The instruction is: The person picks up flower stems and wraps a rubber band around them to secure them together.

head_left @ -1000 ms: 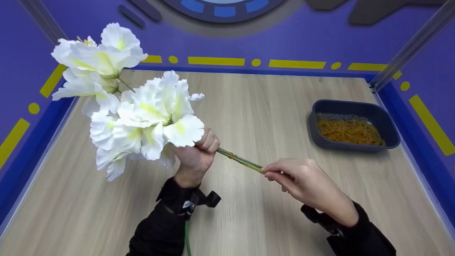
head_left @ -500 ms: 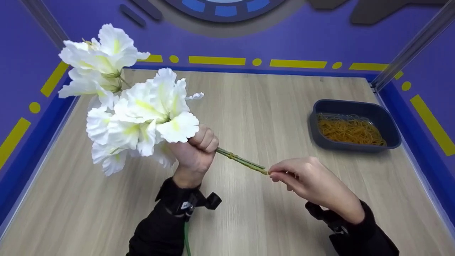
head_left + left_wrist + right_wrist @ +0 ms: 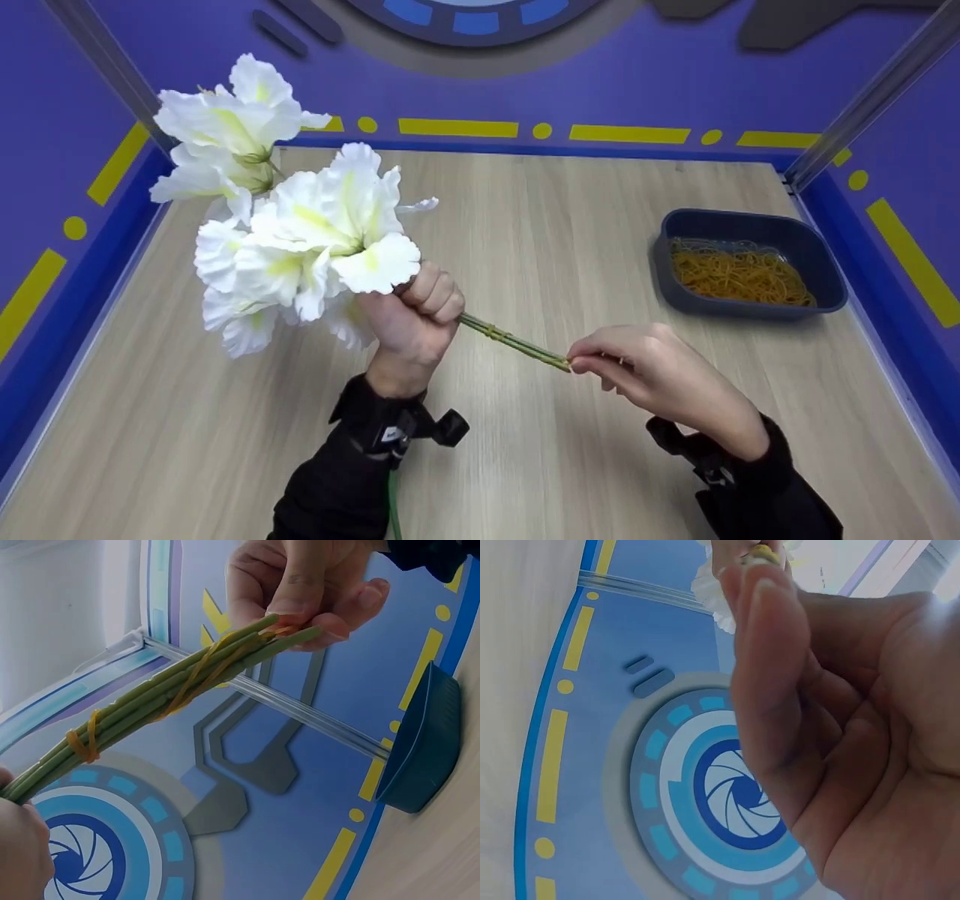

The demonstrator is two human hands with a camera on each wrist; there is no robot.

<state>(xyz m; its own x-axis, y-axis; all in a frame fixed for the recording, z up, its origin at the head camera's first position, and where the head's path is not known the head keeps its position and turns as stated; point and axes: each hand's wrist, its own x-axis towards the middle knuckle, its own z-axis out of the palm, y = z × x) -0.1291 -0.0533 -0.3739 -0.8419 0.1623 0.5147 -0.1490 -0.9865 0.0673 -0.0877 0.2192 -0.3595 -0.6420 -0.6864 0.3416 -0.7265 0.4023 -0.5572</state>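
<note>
A bunch of white artificial flowers (image 3: 322, 225) leans to the left, its green stems (image 3: 135, 701) running down to the right. Around those stems curls my left hand (image 3: 416, 322), just below the blossoms. A yellow rubber band (image 3: 85, 742) circles the stems, and a stretch of band slants along them toward their cut ends. At those ends my right hand (image 3: 660, 375) pinches the orange-looking part of the rubber band between thumb and fingertips. In the right wrist view, the right fingers (image 3: 772, 667) hide most of the stems.
A dark blue-grey tub (image 3: 750, 309) of yellow rubber bands (image 3: 739, 277) stands at the right rear of the wooden table (image 3: 510, 465). Blue-purple panels (image 3: 480, 90) rise behind and on both sides. A green stem-like piece (image 3: 394, 502) shows beside the left sleeve.
My right hand has shifted slightly right and up, off the stem shafts to their ends, pinching the band. The blossoms have swung a little to the right; the left hand keeps its grip.
</note>
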